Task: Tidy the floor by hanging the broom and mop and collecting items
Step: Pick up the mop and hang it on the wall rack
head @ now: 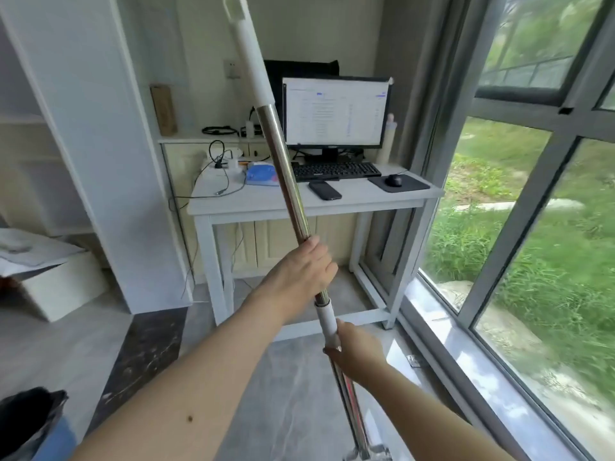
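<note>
Person's got the mop pole [288,168] tilted up in front of the desk [332,202], left hand [304,267] fingers wrapped round the metal, right hand [356,352] gripping lower down.

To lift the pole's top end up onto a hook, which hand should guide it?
Probably the left hand: it grips the steel pole higher up, nearer the white hanging end. The right hand holds below the white collar.
</note>
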`<state>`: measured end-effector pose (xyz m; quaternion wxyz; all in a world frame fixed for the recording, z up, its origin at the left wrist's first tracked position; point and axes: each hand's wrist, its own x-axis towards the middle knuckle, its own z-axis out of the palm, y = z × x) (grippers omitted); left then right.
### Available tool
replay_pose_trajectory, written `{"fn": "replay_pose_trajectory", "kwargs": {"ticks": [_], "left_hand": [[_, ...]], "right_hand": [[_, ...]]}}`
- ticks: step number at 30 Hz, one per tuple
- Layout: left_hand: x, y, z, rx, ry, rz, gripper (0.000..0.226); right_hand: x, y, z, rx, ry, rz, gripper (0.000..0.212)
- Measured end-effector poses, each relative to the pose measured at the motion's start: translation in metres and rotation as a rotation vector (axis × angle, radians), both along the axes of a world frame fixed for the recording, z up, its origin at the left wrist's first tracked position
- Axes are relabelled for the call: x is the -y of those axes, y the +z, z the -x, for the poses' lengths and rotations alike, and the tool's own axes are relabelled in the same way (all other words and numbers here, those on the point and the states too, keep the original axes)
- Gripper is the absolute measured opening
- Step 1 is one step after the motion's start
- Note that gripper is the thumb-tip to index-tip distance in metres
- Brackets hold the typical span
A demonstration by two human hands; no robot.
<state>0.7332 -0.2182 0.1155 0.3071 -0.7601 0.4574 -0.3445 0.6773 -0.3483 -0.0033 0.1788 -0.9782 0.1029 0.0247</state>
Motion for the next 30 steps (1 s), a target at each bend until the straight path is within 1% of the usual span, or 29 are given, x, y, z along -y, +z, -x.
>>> {"fn": "replay_pose_trajectory", "kwargs": {"ticks": [2,3,7,9,11,13,14,16,18,19,20,23,24,26,28,30], "left_hand": [[0.023,0.033,0.004,0.022,-0.019,0.007,0.006],[0.039,0.051,0.008,0.026,-0.019,-0.001,0.005],[0.092,0.096,0.017,0.040,-0.051,0.002,0.010],[0.121,0.114,0.023,0.075,-0.080,0.038,0.011],[0.144,0.124,0.027,0.072,-0.117,0.006,0.015],[0.174,0.134,0.033,0.070,-0.168,-0.049,0.018],[0.185,0.140,0.037,0.090,-0.188,-0.045,0.017],[0.214,0.157,0.045,0.130,-0.284,0.008,0.016],[0.237,0.160,0.040,0.054,-0.337,0.003,0.021],[0.251,0.163,0.041,0.027,-0.327,-0.002,0.025],[0.260,0.167,0.044,0.026,-0.340,0.019,0.026],[0.278,0.193,0.062,0.123,-0.431,0.082,0.023],[0.290,0.205,0.072,0.156,-0.501,0.109,0.022],[0.301,0.222,0.084,0.228,-0.530,0.135,0.020],[0.316,0.237,0.101,0.307,-0.588,0.123,0.027],[0.324,0.247,0.117,0.334,-0.679,0.138,0.028]], "right_hand": [[0.018,0.029,0.008,0.008,-0.052,-0.025,0.033],[0.031,0.044,0.011,0.010,-0.073,-0.037,0.033],[0.077,0.096,0.019,0.016,-0.081,-0.066,0.032],[0.106,0.120,0.023,0.033,-0.084,-0.120,0.034],[0.129,0.140,0.026,0.077,-0.093,-0.205,0.032],[0.157,0.160,0.032,0.148,-0.107,-0.253,0.024],[0.166,0.167,0.034,0.160,-0.100,-0.261,0.021],[0.191,0.182,0.043,0.172,-0.118,-0.249,0.026],[0.206,0.190,0.048,0.183,-0.135,-0.254,0.030],[0.217,0.195,0.054,0.197,-0.147,-0.252,0.029],[0.224,0.200,0.059,0.200,-0.165,-0.244,0.028],[0.247,0.212,0.077,0.192,-0.240,-0.207,0.028],[0.256,0.217,0.090,0.190,-0.280,-0.192,0.030],[0.267,0.220,0.104,0.165,-0.335,-0.171,0.030],[0.276,0.225,0.125,0.183,-0.435,-0.183,0.024],[0.277,0.238,0.144,0.225,-0.529,-0.203,0.027]]}}
